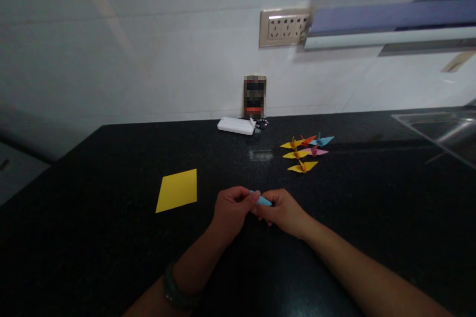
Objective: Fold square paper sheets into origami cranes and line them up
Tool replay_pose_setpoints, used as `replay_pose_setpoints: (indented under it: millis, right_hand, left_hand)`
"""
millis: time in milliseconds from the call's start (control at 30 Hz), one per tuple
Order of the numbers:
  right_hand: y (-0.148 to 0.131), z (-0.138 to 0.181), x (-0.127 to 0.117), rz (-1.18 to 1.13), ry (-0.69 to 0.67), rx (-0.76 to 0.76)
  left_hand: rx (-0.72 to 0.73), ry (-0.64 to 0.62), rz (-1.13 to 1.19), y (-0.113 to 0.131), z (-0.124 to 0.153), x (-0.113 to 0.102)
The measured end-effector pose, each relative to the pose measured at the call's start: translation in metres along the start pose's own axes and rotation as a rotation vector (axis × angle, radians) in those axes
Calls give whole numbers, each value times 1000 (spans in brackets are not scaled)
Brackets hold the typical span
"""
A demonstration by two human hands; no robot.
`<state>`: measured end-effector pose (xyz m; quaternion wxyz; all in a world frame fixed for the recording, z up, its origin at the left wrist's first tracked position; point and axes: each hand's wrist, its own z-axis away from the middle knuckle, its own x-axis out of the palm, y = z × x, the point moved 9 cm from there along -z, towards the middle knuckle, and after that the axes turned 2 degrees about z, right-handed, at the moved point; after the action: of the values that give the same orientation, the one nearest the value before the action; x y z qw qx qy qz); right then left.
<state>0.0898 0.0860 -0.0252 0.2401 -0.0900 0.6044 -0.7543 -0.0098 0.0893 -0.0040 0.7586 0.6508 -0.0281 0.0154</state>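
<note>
Left hand [230, 212] and right hand [281, 212] meet over the dark counter [92, 242], and between them they pinch a small piece of light blue folded paper [264, 201]. From where I stand, the left thumb and fingers close on one end of it while the right fingers grip the other, covering so much that I cannot tell its full shape. A dark bangle [174, 288] circles the left wrist. Off to the left of the hands, well apart from them, a flat yellow sheet [178, 190] lies on the counter. Beyond the right hand sits a cluster of folded paper cranes [303, 167]: three yellow ones in a row running away from the person, with an orange-red, a pink and a blue one grouped beside the farther two. Farther back, a white slab-shaped object [236, 126] with a beaded loop [263, 124] at its right end lies near the wall [167, 69]. Just behind it a small box [255, 96], its front too blurred to read, stands upright below a socket panel [284, 27].
</note>
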Motion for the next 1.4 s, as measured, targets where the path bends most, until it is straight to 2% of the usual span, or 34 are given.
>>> replay_pose_setpoints:
  millis: [200,267,433,633,767,867,1000,1067,1133,1233,1300,1400]
  right_hand:
    - [-7,1,2,-10,40,-50]
    - [-8,1,2,-14,34,-74]
    - [-9,2,5,-91,-84,-76]
    - [-13,2,-6,-41,-9,-101]
    - [-16,4,-3,-87,-46,-129]
    - [-13,3,-2,-130,-76,-84]
    - [-11,1,-18,-180,60,-74]
    - [-13,1,-30,-214,166,-110]
    - [-16,3,-39,-230,252,-143]
    - [-20,4,-41,-235,281,-165]
    - [-22,4,-37,-237,245,-167]
    - [-22,3,-31,-246,211,-159]
  left_hand:
    - [-3,100,65,-2,0,-7]
    - [-27,106,103,-3,0,-8]
    - [-27,116,109,-2,-1,-11]
    - [-19,87,106,-2,-1,-9]
    - [-47,83,173,-7,-2,-9]
    - [-69,132,250,-12,-5,-14]
    - [-77,170,266,-12,-6,-17]
    - [-110,124,229,-13,-5,-13]
    - [-159,3,174,-15,-3,-2]
    - [-194,-195,74,-19,2,17]
    - [-179,-206,52,-19,3,18]
    - [-160,-134,94,-19,1,12]
